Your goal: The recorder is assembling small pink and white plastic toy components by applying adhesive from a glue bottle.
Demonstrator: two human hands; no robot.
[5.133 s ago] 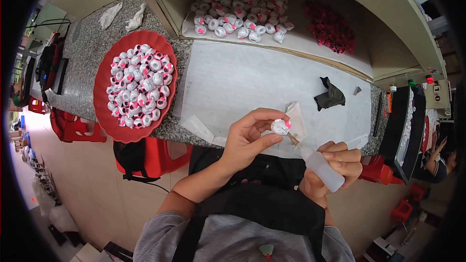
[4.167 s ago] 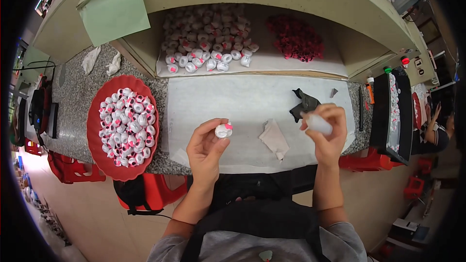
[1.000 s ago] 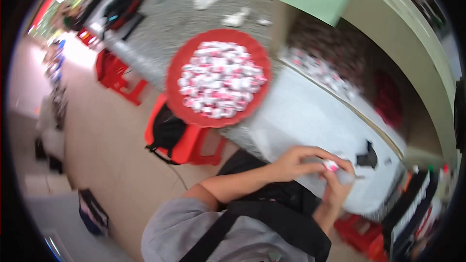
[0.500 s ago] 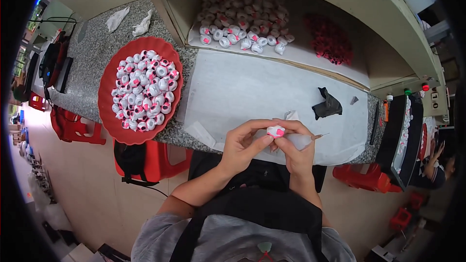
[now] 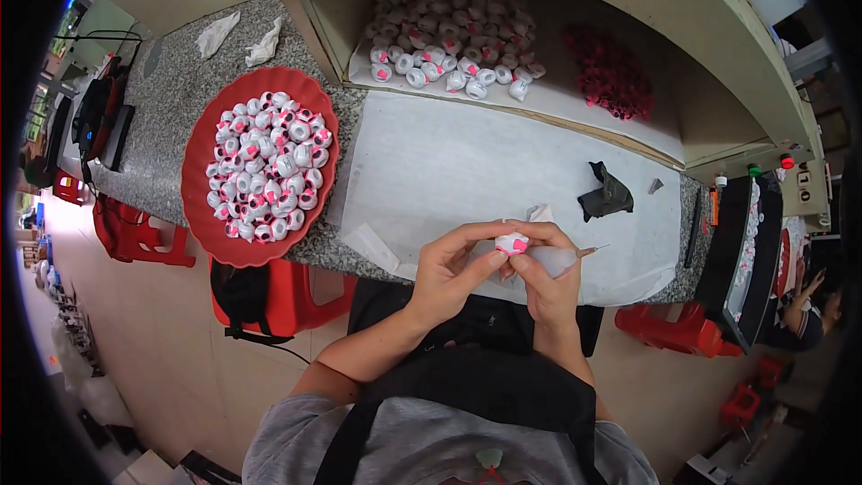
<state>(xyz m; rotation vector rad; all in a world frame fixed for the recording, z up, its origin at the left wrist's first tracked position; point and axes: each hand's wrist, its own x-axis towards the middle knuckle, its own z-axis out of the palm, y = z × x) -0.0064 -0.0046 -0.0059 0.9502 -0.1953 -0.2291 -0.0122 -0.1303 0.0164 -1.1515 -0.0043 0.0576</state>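
Fingertips of both my hands pinch one small white-and-pink rounded piece above the near part of the white paper sheet. My left hand grips it from the left, thumb in front. From the other side my right hand holds it with thumb and fingers. Tucked in the right hand is also a translucent white squeeze bottle, its thin needle tip pointing right. Part of the piece is hidden behind the thumbs. A crumpled white scrap lies just beyond the hands.
At left, a red scalloped tray is heaped with similar pieces. More pieces and dark pink parts fill the shelf ahead. A black scrap lies on the paper. Red stools stand below; a person sits far right.
The pinched piece has turned slightly between my fingertips. Both hands stay in almost the same place.
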